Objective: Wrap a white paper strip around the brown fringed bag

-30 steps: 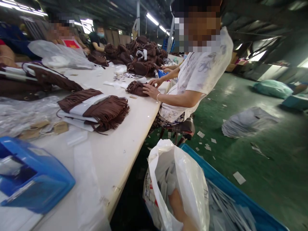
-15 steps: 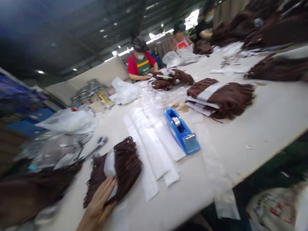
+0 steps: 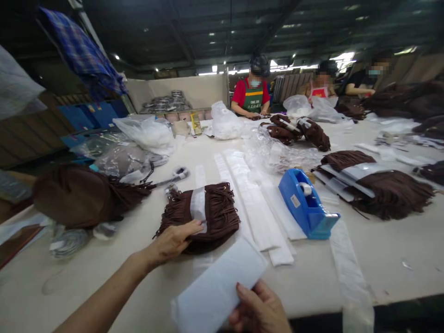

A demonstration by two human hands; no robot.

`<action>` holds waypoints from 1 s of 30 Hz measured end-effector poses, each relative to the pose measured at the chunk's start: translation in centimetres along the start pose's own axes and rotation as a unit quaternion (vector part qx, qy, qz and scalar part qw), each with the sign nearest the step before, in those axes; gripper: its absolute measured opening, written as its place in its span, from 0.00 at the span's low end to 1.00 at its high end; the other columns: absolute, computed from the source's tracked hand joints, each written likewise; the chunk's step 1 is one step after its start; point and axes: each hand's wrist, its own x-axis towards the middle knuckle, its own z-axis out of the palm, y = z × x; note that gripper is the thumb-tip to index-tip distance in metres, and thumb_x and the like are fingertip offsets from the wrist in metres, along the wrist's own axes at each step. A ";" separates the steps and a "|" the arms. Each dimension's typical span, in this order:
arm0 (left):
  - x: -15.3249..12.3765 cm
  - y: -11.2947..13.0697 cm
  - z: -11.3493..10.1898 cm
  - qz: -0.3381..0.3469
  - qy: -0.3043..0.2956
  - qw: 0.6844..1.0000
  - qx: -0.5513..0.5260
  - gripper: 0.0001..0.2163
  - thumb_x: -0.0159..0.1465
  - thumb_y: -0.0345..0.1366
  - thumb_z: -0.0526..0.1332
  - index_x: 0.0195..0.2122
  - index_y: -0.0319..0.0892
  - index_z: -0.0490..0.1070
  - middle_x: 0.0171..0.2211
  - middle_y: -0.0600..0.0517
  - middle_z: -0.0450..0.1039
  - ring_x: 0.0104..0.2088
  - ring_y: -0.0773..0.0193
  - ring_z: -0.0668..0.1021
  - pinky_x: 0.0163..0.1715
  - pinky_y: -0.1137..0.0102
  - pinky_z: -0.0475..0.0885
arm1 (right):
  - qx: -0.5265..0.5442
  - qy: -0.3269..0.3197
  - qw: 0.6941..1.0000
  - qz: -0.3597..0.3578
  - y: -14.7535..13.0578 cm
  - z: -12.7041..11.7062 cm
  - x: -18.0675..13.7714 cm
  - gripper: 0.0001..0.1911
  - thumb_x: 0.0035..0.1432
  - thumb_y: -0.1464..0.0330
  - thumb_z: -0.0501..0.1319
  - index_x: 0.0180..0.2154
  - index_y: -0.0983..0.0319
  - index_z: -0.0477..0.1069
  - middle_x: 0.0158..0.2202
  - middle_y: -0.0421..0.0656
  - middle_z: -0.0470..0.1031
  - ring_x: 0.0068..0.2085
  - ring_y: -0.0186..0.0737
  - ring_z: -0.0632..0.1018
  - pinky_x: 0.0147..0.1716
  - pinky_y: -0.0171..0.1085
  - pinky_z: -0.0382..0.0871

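My left hand rests with fingers laid flat on a brown fringed bag that lies on the white table in front of me; a white paper band crosses the bag's middle. My right hand, at the bottom edge, pinches a white foam-paper sheet by its near corner, holding it low over the table just right of the bag.
Long white paper strips lie right of the bag, then a blue tape dispenser. More brown fringed bags lie to the right, another pile to the left. Plastic bags and several seated workers line the far side.
My view swung left from the floor bin back to the table. My right hand came up out of the plastic bag holding a white sheet; my left hand stays on the fringed bag.
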 end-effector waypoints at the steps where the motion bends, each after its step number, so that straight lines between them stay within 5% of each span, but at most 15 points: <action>1: 0.3 0.1 -0.6 -0.007 -0.008 1.000 -0.011 0.26 0.54 0.21 0.48 0.54 0.43 0.62 0.55 0.51 0.64 0.54 0.64 0.68 0.54 0.67 0.63 | -0.004 -0.005 1.000 0.018 0.6 1.5 0.7 0.26 0.34 0.57 0.73 0.31 0.66 0.67 0.19 0.41 0.74 0.18 0.34 0.74 0.16 0.28 0.65; 4: 1.0 0.5 -1.7 -0.019 -0.024 0.999 -0.032 0.24 0.56 0.22 0.51 0.52 0.48 0.64 0.52 0.56 0.67 0.51 0.64 0.71 0.52 0.69 0.65 | 0.019 0.022 0.999 0.037 1.8 4.8 2.2 0.27 0.30 0.57 0.73 0.27 0.65 0.64 0.20 0.41 0.74 0.22 0.36 0.77 0.19 0.29 0.69; 9: 1.2 0.6 -2.1 -0.030 -0.041 0.998 -0.024 0.23 0.56 0.22 0.51 0.50 0.51 0.66 0.53 0.56 0.67 0.50 0.60 0.72 0.51 0.67 0.67 | 0.068 0.063 0.996 -0.010 1.3 7.0 3.9 0.27 0.25 0.60 0.74 0.24 0.64 0.63 0.22 0.42 0.75 0.28 0.39 0.79 0.27 0.32 0.73; 17: 0.8 1.8 -1.1 -0.019 -0.034 0.999 0.025 0.28 0.51 0.17 0.47 0.53 0.36 0.63 0.56 0.43 0.62 0.56 0.57 0.64 0.55 0.63 0.63 | 0.091 0.074 0.993 -0.031 1.6 8.8 6.3 0.23 0.26 0.65 0.73 0.24 0.64 0.63 0.20 0.40 0.73 0.25 0.38 0.78 0.26 0.33 0.73; 25: -1.3 1.6 2.9 0.080 0.136 0.971 0.181 0.28 0.50 0.19 0.46 0.55 0.32 0.59 0.55 0.38 0.63 0.56 0.53 0.65 0.52 0.57 0.66 | 0.089 0.076 0.992 -0.044 1.5 8.8 6.7 0.21 0.27 0.65 0.71 0.25 0.65 0.67 0.24 0.43 0.76 0.23 0.34 0.77 0.25 0.32 0.73; 30: -1.7 1.5 3.6 0.079 0.170 0.962 0.200 0.27 0.54 0.20 0.46 0.57 0.35 0.57 0.56 0.39 0.61 0.58 0.55 0.62 0.54 0.58 0.65 | 0.094 0.070 0.992 -0.037 1.4 8.5 6.7 0.21 0.27 0.65 0.72 0.25 0.66 0.67 0.24 0.44 0.77 0.24 0.35 0.77 0.25 0.31 0.72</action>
